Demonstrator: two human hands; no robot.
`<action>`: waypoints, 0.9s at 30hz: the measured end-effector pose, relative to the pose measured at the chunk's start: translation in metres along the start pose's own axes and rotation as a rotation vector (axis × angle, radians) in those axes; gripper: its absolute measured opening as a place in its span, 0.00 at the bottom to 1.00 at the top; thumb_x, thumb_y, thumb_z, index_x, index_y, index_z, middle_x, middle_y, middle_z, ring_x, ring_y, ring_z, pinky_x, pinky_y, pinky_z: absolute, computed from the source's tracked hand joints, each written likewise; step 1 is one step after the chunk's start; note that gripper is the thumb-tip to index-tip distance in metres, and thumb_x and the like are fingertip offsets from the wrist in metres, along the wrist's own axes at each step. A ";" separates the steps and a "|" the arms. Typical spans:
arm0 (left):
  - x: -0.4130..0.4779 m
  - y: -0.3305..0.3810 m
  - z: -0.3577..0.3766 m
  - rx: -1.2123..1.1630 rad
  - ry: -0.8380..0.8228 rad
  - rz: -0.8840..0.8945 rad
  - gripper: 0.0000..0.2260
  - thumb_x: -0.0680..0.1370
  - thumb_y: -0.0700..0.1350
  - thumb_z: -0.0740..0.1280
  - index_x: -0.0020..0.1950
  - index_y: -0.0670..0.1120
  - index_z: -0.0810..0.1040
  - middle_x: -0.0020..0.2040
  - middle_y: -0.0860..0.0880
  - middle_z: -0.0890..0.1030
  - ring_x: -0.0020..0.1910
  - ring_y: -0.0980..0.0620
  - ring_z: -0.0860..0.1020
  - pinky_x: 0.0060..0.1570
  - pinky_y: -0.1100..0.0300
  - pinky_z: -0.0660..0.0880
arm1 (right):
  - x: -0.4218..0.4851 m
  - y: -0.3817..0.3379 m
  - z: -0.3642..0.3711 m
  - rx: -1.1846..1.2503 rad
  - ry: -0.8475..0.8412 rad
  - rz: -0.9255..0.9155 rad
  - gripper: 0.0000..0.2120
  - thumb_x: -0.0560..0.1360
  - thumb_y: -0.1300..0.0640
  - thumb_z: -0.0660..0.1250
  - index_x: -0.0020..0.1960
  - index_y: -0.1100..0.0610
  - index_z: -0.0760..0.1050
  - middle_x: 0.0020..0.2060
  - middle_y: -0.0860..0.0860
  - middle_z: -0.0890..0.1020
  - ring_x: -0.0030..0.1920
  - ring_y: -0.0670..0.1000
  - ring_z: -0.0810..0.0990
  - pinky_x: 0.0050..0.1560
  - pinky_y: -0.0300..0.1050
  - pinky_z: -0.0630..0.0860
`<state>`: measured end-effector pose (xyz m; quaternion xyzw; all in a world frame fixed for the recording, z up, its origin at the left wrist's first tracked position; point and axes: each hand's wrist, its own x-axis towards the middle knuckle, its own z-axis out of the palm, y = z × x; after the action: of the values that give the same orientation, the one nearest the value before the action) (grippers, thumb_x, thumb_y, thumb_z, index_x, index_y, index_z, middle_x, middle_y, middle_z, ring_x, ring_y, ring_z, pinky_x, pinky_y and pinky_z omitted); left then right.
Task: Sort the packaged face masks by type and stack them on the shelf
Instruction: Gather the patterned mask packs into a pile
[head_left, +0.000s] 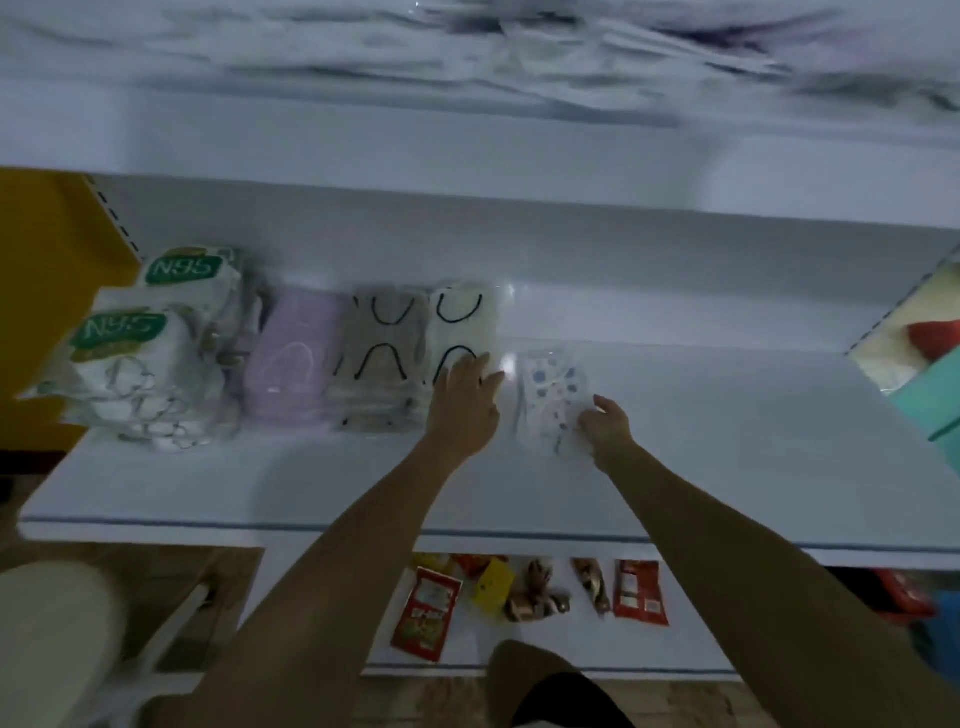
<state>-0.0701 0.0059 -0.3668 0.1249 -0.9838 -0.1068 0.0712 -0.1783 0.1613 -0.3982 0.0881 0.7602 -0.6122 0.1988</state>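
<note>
White shelf — left hand, fingers extended, rests on the cream mask pack; right hand grips the dotted mask pack just beside it.

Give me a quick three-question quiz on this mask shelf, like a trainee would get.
1. True or false: the right hand grips the blue-dotted mask pack.
2. Which stack does the left hand touch? A: lilac; B: cream mask stack; C: green-labelled.
3. Fill in: the snack packets lie on the shelf ___ the mask shelf.
Key: 1 true; 2 B; 3 below.
</note>
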 end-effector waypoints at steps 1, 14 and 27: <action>0.005 -0.006 0.004 0.104 -0.020 -0.027 0.20 0.80 0.45 0.57 0.72 0.45 0.63 0.75 0.45 0.57 0.74 0.46 0.55 0.71 0.51 0.52 | 0.009 0.000 0.005 -0.018 -0.010 0.008 0.21 0.76 0.67 0.56 0.69 0.61 0.68 0.60 0.60 0.75 0.49 0.56 0.74 0.45 0.46 0.75; 0.005 -0.014 0.010 0.121 -0.071 -0.123 0.26 0.79 0.50 0.58 0.76 0.46 0.55 0.77 0.45 0.52 0.76 0.46 0.50 0.73 0.51 0.47 | 0.043 -0.018 0.049 -0.469 -0.069 -0.102 0.24 0.80 0.56 0.52 0.74 0.60 0.54 0.72 0.58 0.63 0.70 0.60 0.64 0.69 0.49 0.62; -0.091 -0.017 -0.082 -0.233 0.005 0.093 0.25 0.75 0.48 0.58 0.70 0.38 0.66 0.71 0.39 0.66 0.70 0.40 0.63 0.70 0.54 0.55 | -0.113 -0.040 -0.012 -0.807 -0.290 -0.563 0.26 0.79 0.62 0.58 0.75 0.60 0.55 0.74 0.58 0.58 0.74 0.56 0.56 0.72 0.44 0.51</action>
<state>0.0348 -0.0024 -0.3022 0.0702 -0.9693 -0.2168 0.0924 -0.0937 0.1761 -0.3143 -0.2896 0.8949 -0.3056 0.1480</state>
